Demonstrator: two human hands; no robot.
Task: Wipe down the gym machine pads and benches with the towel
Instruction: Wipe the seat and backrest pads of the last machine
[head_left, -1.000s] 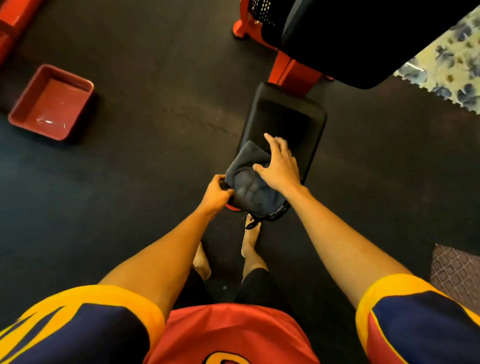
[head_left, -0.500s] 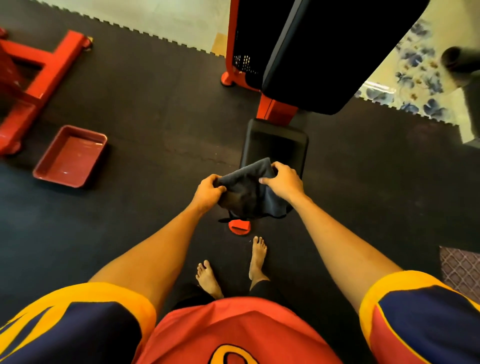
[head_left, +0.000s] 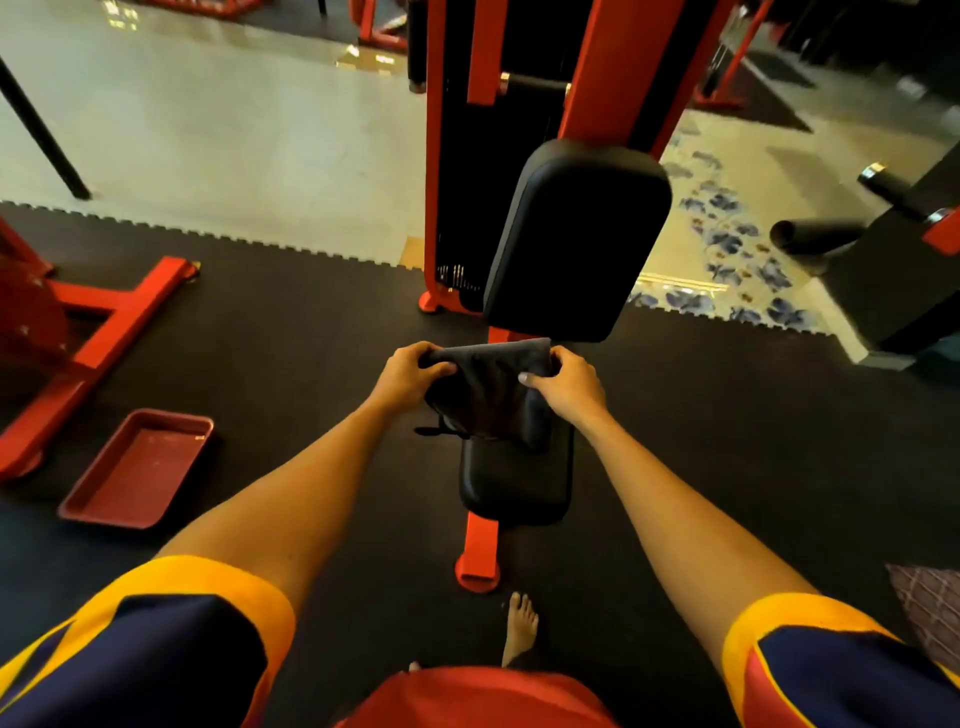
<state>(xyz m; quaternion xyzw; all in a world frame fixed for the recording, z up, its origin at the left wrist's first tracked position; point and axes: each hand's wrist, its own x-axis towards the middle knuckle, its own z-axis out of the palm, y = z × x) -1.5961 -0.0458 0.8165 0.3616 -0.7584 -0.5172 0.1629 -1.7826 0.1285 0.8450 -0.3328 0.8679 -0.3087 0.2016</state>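
A dark grey towel (head_left: 491, 395) hangs in the air, stretched between both hands above the far end of the black seat pad (head_left: 514, 483). My left hand (head_left: 408, 376) grips its left top corner. My right hand (head_left: 569, 384) grips the right top corner. Just beyond the towel rises the black back pad (head_left: 576, 239), upright on the red machine frame (head_left: 605, 67). The towel hides the far part of the seat pad.
A red tray (head_left: 137, 467) lies on the black rubber mat at the left. A red frame base (head_left: 104, 322) stands further left. Another machine with a black roller (head_left: 810, 239) is at the right. My bare foot (head_left: 519, 629) stands near the seat's red floor post (head_left: 478, 558).
The towel has come up off the seat pad and is now held spread between both hands. My view has tilted up, so the back pad and the frame show.
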